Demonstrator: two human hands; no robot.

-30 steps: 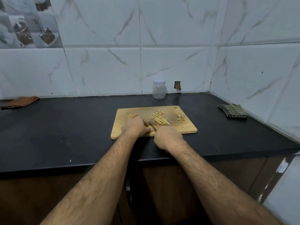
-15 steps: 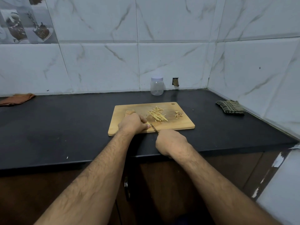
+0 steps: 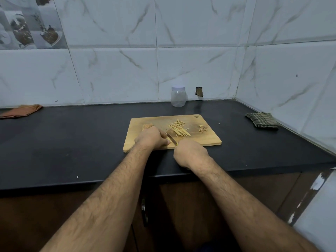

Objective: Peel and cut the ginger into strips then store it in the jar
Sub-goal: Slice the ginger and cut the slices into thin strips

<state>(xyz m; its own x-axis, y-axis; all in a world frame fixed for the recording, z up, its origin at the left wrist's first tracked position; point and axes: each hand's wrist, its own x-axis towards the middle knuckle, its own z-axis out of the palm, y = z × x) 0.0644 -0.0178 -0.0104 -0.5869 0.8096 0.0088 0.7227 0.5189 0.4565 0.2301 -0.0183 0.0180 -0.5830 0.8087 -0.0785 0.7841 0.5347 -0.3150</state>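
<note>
1. Head view: the left hand point(image 3: 151, 138) is curled, pressing down on the wooden board point(image 3: 209, 139); what it pins, I cannot tell.
2. Right hand point(image 3: 190, 153) is closed around a knife point(image 3: 171, 138), blade just beside the left thumb.
3. Cut ginger strips point(image 3: 179, 129) lie just beyond the blade, the lidded jar point(image 3: 178, 96) well behind.
4. Risk, I think: the blade may nick the thumb, because they are so close.

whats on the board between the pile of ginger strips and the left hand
In the head view, the knife blade lies between the left hand and the ginger strips, angled across the cutting board. The right hand holds the knife's handle.
</note>
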